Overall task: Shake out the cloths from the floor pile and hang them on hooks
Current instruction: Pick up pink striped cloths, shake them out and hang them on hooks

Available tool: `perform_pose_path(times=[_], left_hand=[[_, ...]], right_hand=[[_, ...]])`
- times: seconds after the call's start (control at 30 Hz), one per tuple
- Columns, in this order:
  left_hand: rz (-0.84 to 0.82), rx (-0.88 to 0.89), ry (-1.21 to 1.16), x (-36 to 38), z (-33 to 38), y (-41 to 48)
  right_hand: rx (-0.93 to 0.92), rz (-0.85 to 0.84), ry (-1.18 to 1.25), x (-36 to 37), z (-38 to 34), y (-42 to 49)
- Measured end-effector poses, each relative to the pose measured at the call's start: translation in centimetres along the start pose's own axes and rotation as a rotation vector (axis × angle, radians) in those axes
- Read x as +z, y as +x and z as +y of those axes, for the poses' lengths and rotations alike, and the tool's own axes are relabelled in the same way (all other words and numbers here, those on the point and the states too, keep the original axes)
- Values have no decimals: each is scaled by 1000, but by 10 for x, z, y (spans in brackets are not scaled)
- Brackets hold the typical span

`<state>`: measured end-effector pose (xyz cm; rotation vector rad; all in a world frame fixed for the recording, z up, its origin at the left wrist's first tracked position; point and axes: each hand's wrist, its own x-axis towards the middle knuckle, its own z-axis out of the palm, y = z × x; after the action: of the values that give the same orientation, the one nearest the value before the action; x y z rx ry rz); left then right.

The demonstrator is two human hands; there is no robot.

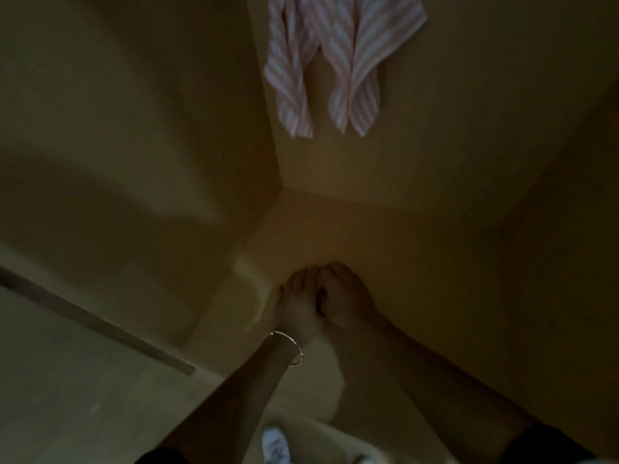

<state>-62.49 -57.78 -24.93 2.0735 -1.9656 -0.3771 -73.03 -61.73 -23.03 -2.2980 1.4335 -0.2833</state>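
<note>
Striped cloth [378,45] hangs draped on the wall, hook unseen; left hand [298,304] and right hand [346,298] touch side by side, fingers extended, holding nothing — probably reaching floorward for another cloth; pile not visible.

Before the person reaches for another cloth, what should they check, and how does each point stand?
1. Earlier cloths hung: ok, striped cloths hang in the corner; the hooks are out of view.
2. Left hand free: cannot tell, too dim and blurred.
3. Right hand free: cannot tell; it touches the left hand.
4. Floor pile in sight: not ok, none shows.
5. Light: not ok, the scene is very dim.
6. Footing: cannot tell, only one white shoe shows.
</note>
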Motion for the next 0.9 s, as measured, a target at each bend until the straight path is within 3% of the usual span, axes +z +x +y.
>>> perform_pose_path(times=[0.2, 0.67, 0.9], left_hand=[[-26, 10, 33, -9, 7, -15], [-210, 364, -89, 2, -27, -89], [-315, 531, -112, 3, -8, -135]], right_hand=[[56, 43, -15, -5, -10, -26], [457, 112, -63, 37, -71, -114], [621, 159, -108, 43, -81, -178]])
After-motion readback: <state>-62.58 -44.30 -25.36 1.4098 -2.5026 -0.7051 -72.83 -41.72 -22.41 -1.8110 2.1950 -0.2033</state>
